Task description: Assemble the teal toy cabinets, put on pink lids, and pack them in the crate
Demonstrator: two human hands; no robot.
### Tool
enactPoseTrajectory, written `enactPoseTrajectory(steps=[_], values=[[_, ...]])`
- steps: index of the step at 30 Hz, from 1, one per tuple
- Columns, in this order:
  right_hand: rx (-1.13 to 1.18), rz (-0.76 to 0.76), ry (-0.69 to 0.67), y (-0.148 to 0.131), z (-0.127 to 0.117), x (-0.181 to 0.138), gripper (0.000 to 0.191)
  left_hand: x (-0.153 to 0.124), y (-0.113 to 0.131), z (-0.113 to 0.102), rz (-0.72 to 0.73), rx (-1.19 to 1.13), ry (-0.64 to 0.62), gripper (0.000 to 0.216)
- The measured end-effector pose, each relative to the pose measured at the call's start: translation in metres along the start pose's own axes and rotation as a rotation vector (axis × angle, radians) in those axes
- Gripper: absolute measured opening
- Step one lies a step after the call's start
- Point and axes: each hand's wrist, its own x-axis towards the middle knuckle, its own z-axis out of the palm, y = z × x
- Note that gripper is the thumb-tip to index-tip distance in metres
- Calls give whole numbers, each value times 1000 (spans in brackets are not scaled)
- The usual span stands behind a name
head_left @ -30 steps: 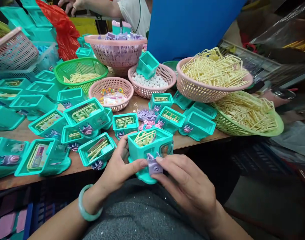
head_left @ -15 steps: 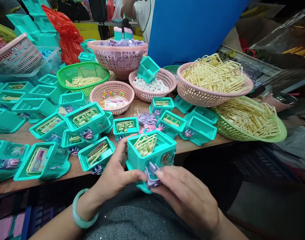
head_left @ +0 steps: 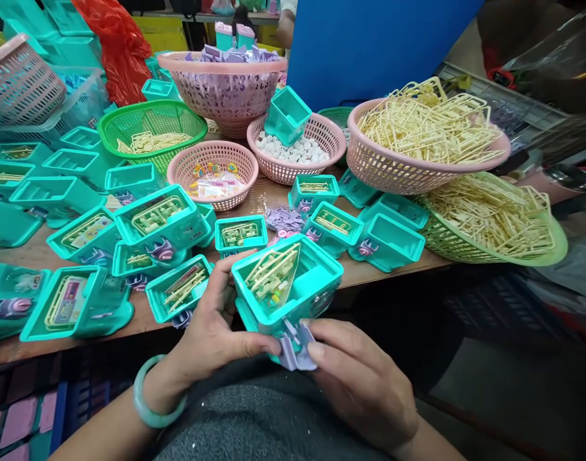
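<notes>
Teal box beside crowded table

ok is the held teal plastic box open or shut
Open: no lid covers the teal plastic box in the left hand; pale yellow plastic pieces show inside.

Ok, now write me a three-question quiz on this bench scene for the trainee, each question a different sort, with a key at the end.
1. Multiple choice: what does the right hand pinch?
A) a red bag
B) a purple piece
C) a green basket

2. True or false: the left hand holds a teal box with yellow frames inside.

3. Fill in the colour: a tilted teal container rests on the ____ pieces in a pink basket.

Key: 1. B; 2. true; 3. white.
</notes>
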Motion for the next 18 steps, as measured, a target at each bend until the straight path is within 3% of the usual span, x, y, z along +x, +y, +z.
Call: enactPoseTrajectory(steps=[3, 7, 14, 18], values=[[18, -65, -54, 0, -6, -7, 44, 2, 4, 2, 13, -25, 2, 86], [3, -38, -41, -1, -5, -3, 55, 1, 3, 1, 37, 42, 27, 88], [-123, -65, -43, -1, 1, 11, 45, -5, 1, 6, -1, 20, 44, 83], [-191, -132, -14, 2, 1, 10, 56, -8, 3, 13, -35, 40, 126, 80]])
